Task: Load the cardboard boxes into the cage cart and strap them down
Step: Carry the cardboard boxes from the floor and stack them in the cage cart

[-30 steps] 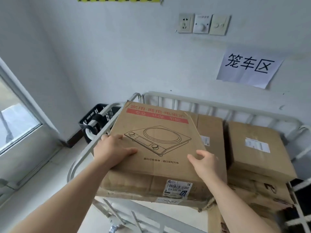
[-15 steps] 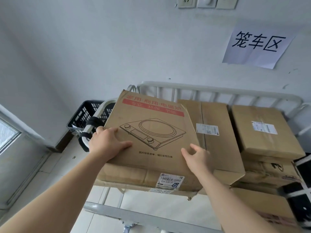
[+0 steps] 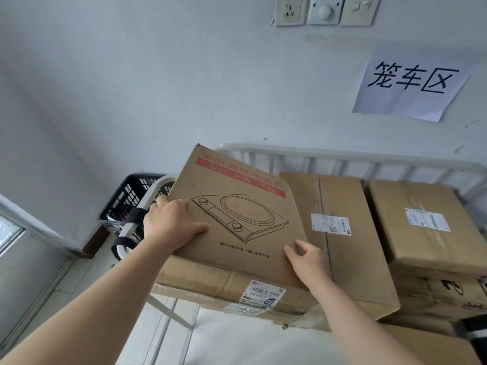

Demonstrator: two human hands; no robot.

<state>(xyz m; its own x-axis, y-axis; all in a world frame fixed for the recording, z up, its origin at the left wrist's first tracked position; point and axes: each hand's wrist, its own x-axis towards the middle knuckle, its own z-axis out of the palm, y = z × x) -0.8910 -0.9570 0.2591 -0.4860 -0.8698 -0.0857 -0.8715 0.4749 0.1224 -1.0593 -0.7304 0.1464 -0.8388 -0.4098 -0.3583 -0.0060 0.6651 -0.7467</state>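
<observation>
A flat cardboard box (image 3: 237, 206) printed with a cooktop drawing and a red band lies tilted at the left end of the white cage cart (image 3: 342, 156). My left hand (image 3: 168, 225) grips the box's left edge, thumb on top. My right hand (image 3: 308, 262) rests on the box's near right corner with fingers loosely bent. To the right, two plain cardboard boxes sit in the cart: a long one (image 3: 340, 233) and a labelled one (image 3: 421, 225) stacked on others. A black strap (image 3: 131, 214) wraps the cart's left rail.
A black plastic crate (image 3: 126, 196) stands on the floor behind the cart's left corner. The grey wall close behind carries a paper sign (image 3: 411, 80) and switches (image 3: 324, 9). A window frame (image 3: 15, 227) is at the left.
The box has moved forward and right, farther into the cart beside the long box. Both hands went with it, and the view has tilted up toward the wall.
</observation>
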